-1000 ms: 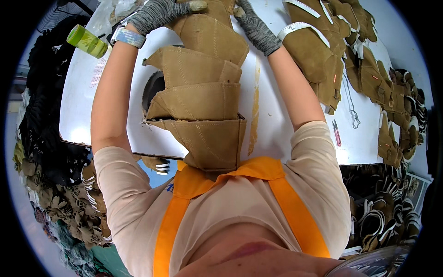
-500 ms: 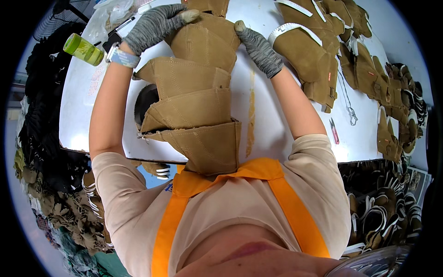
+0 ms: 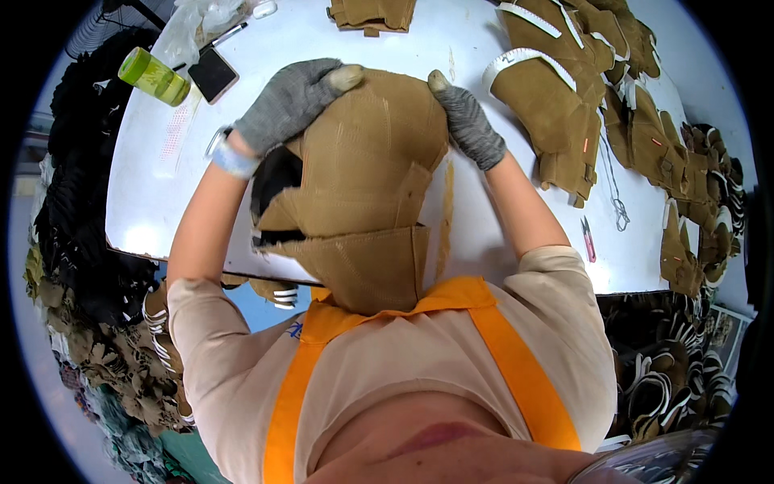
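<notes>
Stack of brown, stitched, suede-looking pieces point(image 3: 363, 137) is dead centre on my remote feed, so clock positions run from there. It's over the white, smooth-topped table point(image 3: 492, 218), narrow lower end at six, by the wide orange fabric collar point(image 3: 395, 300). Can't tell if those two touch.

The grey-knit-gloved left hand point(image 3: 294, 101) curls around the edge at eleven, thumb laid on the rounded top. The grey-knit-gloved right hand point(image 3: 472, 125) is at two, thumb tip up by the opposite edge. So they're apart from each other, brown stuff in between. Most fingers are tucked out of sight, so I honestly can't tell whether either one is clamped or just cupping. My read: bracketing both sides stops floppy layers skating around, especially since the nine o'clock side gapes onto a black hollow point(image 3: 278, 181).

More brown pieces with white curved strips point(image 3: 556, 121) sit between two and three, probably parked there to leave the middle free. Same guess for the small pink-handled snips point(image 3: 589, 242), past three, handy for the right. The translucent green cup point(image 3: 153, 77) and flat black phone point(image 3: 213, 76) are out at ten, safely clear of both elbows.
</notes>
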Motion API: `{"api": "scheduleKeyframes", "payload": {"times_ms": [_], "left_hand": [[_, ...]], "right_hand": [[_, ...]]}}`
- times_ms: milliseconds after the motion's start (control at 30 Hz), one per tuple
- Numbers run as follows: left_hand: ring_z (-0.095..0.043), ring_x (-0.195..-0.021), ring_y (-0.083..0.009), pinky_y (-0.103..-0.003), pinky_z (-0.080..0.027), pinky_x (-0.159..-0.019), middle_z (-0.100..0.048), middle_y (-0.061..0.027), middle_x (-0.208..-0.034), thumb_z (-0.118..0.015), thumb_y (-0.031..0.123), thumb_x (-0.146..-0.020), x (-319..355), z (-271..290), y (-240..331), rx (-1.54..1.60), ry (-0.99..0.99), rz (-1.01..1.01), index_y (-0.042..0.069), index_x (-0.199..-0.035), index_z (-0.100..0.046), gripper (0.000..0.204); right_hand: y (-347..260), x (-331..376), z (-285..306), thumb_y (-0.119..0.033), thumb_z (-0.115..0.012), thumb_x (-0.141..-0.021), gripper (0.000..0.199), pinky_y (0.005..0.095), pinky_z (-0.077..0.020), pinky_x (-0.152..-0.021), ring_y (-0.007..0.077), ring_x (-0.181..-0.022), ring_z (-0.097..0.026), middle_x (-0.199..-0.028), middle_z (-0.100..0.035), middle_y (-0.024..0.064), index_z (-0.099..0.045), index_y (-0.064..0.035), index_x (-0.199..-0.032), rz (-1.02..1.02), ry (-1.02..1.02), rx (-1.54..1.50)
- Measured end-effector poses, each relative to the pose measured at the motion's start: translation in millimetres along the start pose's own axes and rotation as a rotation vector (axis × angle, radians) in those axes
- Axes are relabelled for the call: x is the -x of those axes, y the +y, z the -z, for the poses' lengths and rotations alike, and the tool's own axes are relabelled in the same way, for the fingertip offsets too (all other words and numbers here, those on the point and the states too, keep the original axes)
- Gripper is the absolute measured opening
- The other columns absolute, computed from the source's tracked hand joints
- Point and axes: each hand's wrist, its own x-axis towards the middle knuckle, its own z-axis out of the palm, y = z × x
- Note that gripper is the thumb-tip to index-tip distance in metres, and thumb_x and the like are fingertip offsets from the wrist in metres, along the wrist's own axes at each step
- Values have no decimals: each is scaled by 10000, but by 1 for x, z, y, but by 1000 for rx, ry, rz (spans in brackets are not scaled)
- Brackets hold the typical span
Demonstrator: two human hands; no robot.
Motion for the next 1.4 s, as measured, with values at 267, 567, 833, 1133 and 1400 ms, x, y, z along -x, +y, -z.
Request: {"api": "scheduleKeyframes", "payload": {"times_ms": [267,567,833,1133,1400], "left_hand": [[-612,-1043,-220,-352,-488,-930,-636,-102,-1184,-569,489,-948,-17,16,-1,-270,279,-155,73,-1315,-565,555],[-541,-1217,-289,-390,-414,-1046,-561,-112,-1338,-586,518,-926,55,21,39,-297,268,-224,102,-1379,-521,619],[-335,-1407,-287,-541,-71,-1169,-525,-21,-1406,-615,674,-727,163,-70,97,-581,-42,-391,264,-1188,-679,620],[-415,-1334,-230,-504,-97,-1176,-582,-2,-1340,-496,754,-781,151,-81,39,-800,228,-538,304,-1158,-700,621],[-479,-1281,-238,-446,-208,-1155,-658,14,-1217,-519,455,-923,155,-32,22,-641,184,-488,276,-1062,-741,318]], "right_hand": [[-16,-16,-15,-515,-506,-984,582,320,-419,-1004,228,-1048,-571,-1075,-614,120,-547,-13,-1276,480,231,228],[0,-30,-18,-561,-460,-987,638,321,-319,-1093,227,-1245,-479,-1392,-508,104,-457,-110,-1439,312,359,-118],[-36,-13,-26,-549,-473,-980,665,332,-349,-1087,201,-1242,-480,-1357,-531,116,-473,-31,-1397,349,77,-190],[-54,-58,-53,-406,-566,-978,499,317,-467,-864,189,-950,-575,-1069,-644,90,-546,-48,-1325,569,79,199],[-25,-79,-60,-619,-516,-927,753,404,-379,-1094,341,-1303,-484,-1401,-505,219,-420,-95,-1459,489,-65,588]]}}
